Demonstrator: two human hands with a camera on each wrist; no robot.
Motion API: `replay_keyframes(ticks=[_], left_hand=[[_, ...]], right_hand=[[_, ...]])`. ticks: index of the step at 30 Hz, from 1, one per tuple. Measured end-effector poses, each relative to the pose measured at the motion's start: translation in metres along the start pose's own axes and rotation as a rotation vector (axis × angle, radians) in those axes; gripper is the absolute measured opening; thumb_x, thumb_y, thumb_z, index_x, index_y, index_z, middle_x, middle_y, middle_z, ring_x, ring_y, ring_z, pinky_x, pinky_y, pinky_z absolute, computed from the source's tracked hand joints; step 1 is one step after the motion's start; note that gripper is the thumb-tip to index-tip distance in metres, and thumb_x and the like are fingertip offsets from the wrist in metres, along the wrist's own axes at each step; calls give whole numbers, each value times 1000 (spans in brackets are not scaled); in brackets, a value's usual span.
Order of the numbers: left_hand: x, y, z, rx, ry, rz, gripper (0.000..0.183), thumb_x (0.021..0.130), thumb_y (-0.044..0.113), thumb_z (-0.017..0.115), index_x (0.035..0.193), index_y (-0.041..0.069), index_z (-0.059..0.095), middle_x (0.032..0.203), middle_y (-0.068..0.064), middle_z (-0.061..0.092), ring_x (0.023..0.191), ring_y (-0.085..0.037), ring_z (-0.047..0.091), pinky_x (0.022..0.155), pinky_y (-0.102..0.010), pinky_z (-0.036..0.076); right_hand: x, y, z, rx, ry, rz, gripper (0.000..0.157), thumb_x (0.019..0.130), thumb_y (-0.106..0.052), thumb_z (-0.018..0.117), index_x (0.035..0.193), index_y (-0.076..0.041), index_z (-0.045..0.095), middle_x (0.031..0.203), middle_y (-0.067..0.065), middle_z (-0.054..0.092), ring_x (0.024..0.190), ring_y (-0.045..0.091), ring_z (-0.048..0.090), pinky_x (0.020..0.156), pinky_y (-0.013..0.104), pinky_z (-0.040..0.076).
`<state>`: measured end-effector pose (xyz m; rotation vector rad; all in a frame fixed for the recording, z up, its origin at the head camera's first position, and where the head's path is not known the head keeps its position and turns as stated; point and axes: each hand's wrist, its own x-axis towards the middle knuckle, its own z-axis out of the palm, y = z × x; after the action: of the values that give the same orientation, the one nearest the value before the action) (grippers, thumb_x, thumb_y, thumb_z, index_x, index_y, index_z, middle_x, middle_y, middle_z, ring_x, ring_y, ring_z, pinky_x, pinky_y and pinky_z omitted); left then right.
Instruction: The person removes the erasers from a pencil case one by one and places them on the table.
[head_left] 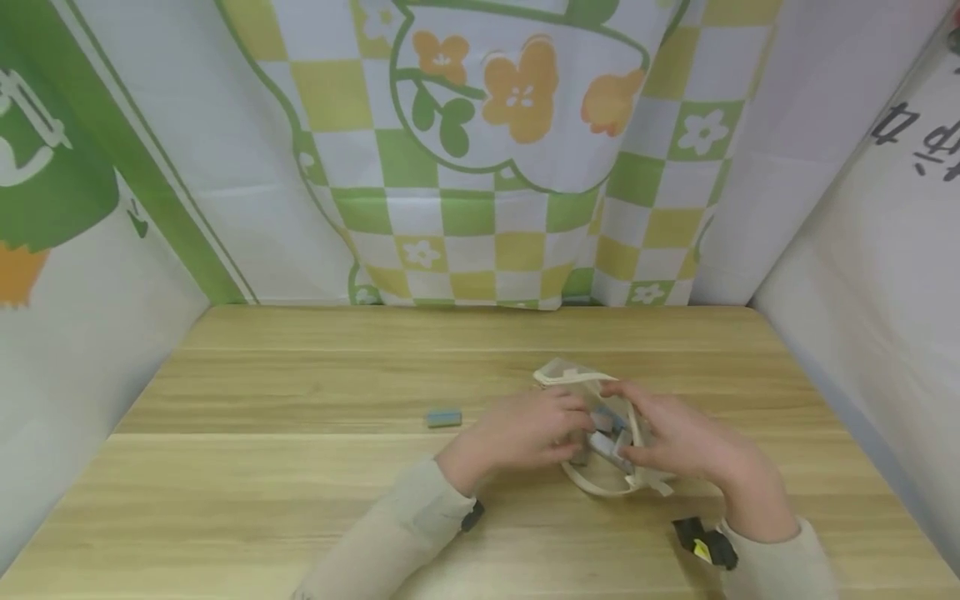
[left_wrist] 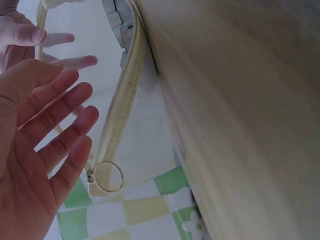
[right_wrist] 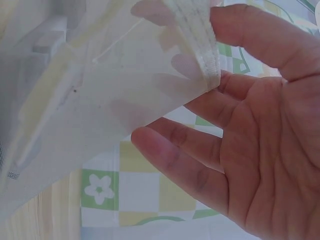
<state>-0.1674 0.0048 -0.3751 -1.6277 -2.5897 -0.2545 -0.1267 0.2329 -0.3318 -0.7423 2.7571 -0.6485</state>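
A translucent zip pouch (head_left: 597, 489) with cream zipper edges lies on the table, its mouth spread wide. Several small grey, white and bluish pieces (head_left: 602, 444) are inside it. My right hand (head_left: 681, 433) holds the pouch's right edge; in the right wrist view its fingers show through the clear film (right_wrist: 117, 100). At the left side of the mouth is my left hand (head_left: 525, 429), fingers reaching over the opening. The left wrist view shows that hand's fingers (left_wrist: 65, 135) loosely extended, the palm bare, beside the zipper strip (left_wrist: 117, 110) with its ring pull (left_wrist: 109, 177).
A small blue-green block (head_left: 444, 418) lies on the wooden table (head_left: 285, 492), left of my left hand. Behind the table hangs a green and yellow checked curtain (head_left: 465, 242). White printed sheets stand along the left and right sides.
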Motion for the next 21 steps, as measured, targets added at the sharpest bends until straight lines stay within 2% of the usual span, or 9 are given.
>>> replay_keyframes(ticks=[5,11,13,17,21], left_hand=[[2,2,1,0,-13,-10,30,94,26,65,121,15,69,128,3,66,123,-12,57,106,-23,45],[5,4,4,27,-53,-7,30,94,30,66,122,19,69,127,6,66,124,-11,56,105,-24,46],[6,4,5,28,-74,-7,30,94,30,66,122,19,69,128,7,66,124,-11,56,104,-24,47],[9,5,6,27,-116,-17,31,94,29,66,124,19,69,130,6,65,125,-12,56,100,-25,50],[11,5,7,23,-143,-25,30,95,28,66,124,20,68,130,7,64,125,-12,55,97,-26,52]], right_hand=[[1,0,0,-8,10,-16,68,84,-19,77,142,-8,42,118,18,66,76,12,54,78,39,50],[0,0,1,7,-3,0,71,84,-19,77,144,-10,40,96,10,65,64,9,49,69,32,46],[0,1,1,4,1,-4,71,83,-19,77,144,-9,40,98,10,65,65,8,49,69,31,46],[0,0,0,-1,10,-6,71,83,-18,77,144,-10,40,90,6,62,62,8,46,67,30,46],[0,0,0,-11,15,-4,70,83,-19,77,143,-9,42,93,7,63,64,9,47,68,31,46]])
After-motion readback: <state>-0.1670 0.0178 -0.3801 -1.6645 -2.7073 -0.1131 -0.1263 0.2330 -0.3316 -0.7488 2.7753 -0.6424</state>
